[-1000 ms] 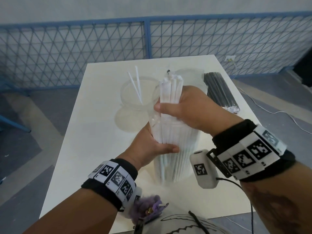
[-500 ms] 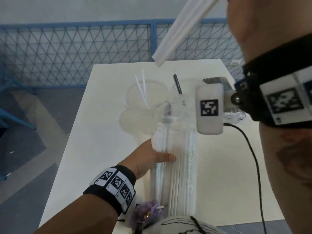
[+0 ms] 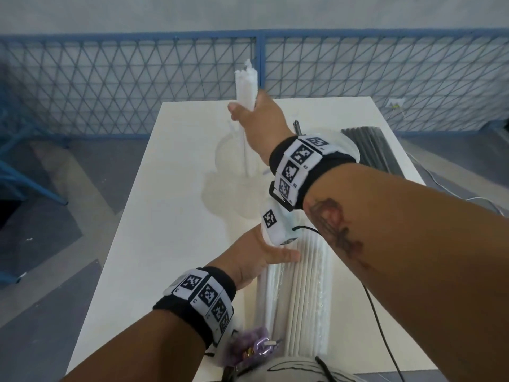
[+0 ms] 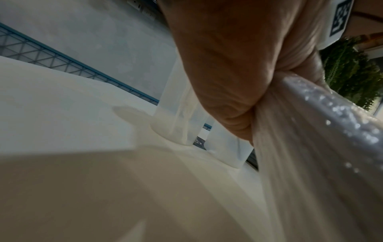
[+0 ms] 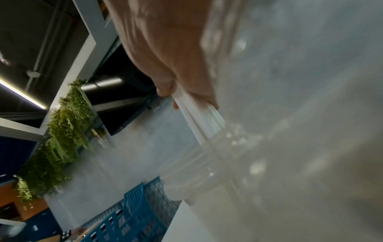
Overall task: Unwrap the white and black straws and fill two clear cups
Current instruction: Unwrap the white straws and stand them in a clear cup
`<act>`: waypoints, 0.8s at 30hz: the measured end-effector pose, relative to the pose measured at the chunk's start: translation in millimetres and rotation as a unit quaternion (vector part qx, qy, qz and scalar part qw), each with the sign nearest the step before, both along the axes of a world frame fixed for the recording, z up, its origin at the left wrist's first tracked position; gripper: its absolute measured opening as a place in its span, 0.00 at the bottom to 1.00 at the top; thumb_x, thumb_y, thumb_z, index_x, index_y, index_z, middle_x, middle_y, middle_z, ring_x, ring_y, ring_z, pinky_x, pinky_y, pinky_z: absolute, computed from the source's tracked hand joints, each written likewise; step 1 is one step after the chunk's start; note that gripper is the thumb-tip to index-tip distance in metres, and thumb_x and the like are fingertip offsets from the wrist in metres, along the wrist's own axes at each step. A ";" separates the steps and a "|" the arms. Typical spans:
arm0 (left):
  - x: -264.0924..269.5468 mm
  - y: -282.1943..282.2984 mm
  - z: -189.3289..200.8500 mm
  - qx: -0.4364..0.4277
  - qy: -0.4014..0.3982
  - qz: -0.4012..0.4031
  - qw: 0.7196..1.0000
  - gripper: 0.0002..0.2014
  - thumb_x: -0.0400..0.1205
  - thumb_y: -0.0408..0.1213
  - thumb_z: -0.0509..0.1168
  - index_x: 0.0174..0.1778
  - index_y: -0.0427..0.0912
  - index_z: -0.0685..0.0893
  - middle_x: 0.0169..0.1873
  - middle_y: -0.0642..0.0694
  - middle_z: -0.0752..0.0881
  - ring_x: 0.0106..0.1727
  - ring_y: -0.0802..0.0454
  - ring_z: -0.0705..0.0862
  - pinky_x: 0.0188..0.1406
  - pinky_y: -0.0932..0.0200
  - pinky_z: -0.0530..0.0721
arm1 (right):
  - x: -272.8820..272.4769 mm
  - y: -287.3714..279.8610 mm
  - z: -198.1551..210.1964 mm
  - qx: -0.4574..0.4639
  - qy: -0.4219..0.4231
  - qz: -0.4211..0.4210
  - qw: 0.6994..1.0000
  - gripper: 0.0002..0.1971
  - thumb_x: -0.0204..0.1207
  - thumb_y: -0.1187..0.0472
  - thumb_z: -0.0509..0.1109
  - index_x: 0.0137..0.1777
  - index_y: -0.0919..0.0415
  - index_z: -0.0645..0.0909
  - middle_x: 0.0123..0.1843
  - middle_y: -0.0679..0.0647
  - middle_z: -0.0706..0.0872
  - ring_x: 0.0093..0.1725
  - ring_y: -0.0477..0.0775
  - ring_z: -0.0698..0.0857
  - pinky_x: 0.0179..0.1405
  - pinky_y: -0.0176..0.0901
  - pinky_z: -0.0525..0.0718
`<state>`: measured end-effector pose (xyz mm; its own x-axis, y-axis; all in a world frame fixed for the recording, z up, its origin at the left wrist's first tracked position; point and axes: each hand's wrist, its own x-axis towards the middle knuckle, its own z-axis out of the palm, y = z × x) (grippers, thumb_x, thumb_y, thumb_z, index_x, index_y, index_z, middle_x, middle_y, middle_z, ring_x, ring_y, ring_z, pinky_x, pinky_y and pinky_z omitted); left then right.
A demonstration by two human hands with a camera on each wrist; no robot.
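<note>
My right hand [image 3: 248, 111] grips a bunch of white straws [image 3: 246, 86] upright over the far left clear cup [image 3: 223, 158]; their lower ends reach down inside it. In the right wrist view the same white straws [image 5: 203, 117] stick out past my fingers above the cup [image 5: 192, 173]. My left hand [image 3: 272, 253] grips the top of the clear-wrapped pack of white straws [image 3: 300, 293], which stands near the table's front edge. A second clear cup [image 3: 351, 150] with one black straw [image 3: 297, 126] sits mostly behind my right wrist. The wrapped black straws [image 3: 371, 150] lie at the far right.
The white table [image 3: 165, 230] stands in front of a blue mesh fence [image 3: 124, 86]. A black cable [image 3: 377, 312] hangs from my right wrist camera down across the table's front. A purple fluffy charm [image 3: 248, 346] hangs near the front edge.
My right hand pulled a bunch of white straws up out of the pack, swung it high near the camera, then carried it forward and down into the left cup. My left hand stayed on the pack.
</note>
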<state>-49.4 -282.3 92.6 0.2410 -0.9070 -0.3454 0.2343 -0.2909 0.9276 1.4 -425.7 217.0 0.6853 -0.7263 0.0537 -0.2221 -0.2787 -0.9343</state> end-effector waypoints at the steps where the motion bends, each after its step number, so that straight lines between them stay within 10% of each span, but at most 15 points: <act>1: 0.2 0.5 -0.4 -0.001 -0.002 -0.002 1.000 0.29 0.79 0.29 0.77 0.76 0.48 0.80 0.70 0.51 0.87 0.73 0.57 0.83 0.66 0.65 0.79 | 1.2 -0.5 -1.5 -0.007 0.029 0.012 0.999 0.20 0.81 0.55 0.70 0.68 0.63 0.75 0.57 0.56 0.85 0.54 0.54 0.83 0.53 0.47 0.82; 5: 1.3 2.5 0.6 -0.011 0.007 -0.013 1.000 0.31 0.79 0.25 0.75 0.78 0.46 0.78 0.71 0.52 0.86 0.73 0.59 0.83 0.69 0.64 0.80 | -3.0 -5.1 1.8 -0.032 0.155 0.064 0.985 0.30 0.76 0.56 0.76 0.75 0.66 0.71 0.72 0.58 0.79 0.71 0.58 0.78 0.71 0.51 0.77; 10: 4.8 2.6 -1.4 -0.023 0.042 0.007 0.999 0.35 0.71 0.27 0.81 0.75 0.43 0.80 0.68 0.42 0.88 0.72 0.43 0.85 0.78 0.38 0.77 | -36.0 -7.3 38.0 -0.052 0.159 0.082 0.982 0.28 0.77 0.57 0.74 0.74 0.69 0.74 0.72 0.64 0.80 0.71 0.63 0.79 0.68 0.51 0.79; 17: 16.0 5.2 20.3 -0.067 0.002 0.071 0.995 0.26 0.70 0.28 0.82 0.65 0.46 0.88 0.60 0.44 0.93 0.65 0.47 0.90 0.75 0.42 0.80 | -137.0 15.6 113.9 -0.100 0.037 0.133 0.985 0.05 0.79 0.59 0.72 0.49 0.60 0.87 0.42 0.48 0.91 0.40 0.39 0.90 0.40 0.26 0.86; 20: 18.8 6.7 30.9 -0.088 -0.024 0.090 0.992 0.24 0.67 0.28 0.80 0.59 0.49 0.90 0.55 0.46 0.94 0.61 0.50 0.92 0.67 0.50 0.86 | -154.8 14.8 104.4 -0.240 0.232 0.171 0.927 0.07 0.80 0.54 0.71 0.49 0.50 0.90 0.41 0.42 0.91 0.41 0.37 0.89 0.38 0.24 0.84; 24: 17.8 6.6 35.2 -0.099 -0.061 0.098 0.988 0.25 0.71 0.17 0.77 0.62 0.40 0.88 0.54 0.44 0.94 0.58 0.48 0.93 0.58 0.55 0.89 | -146.6 16.0 81.6 -0.354 0.443 0.215 0.795 0.16 0.82 0.50 0.67 0.67 0.50 0.84 0.64 0.48 0.86 0.65 0.54 0.82 0.63 0.45 0.76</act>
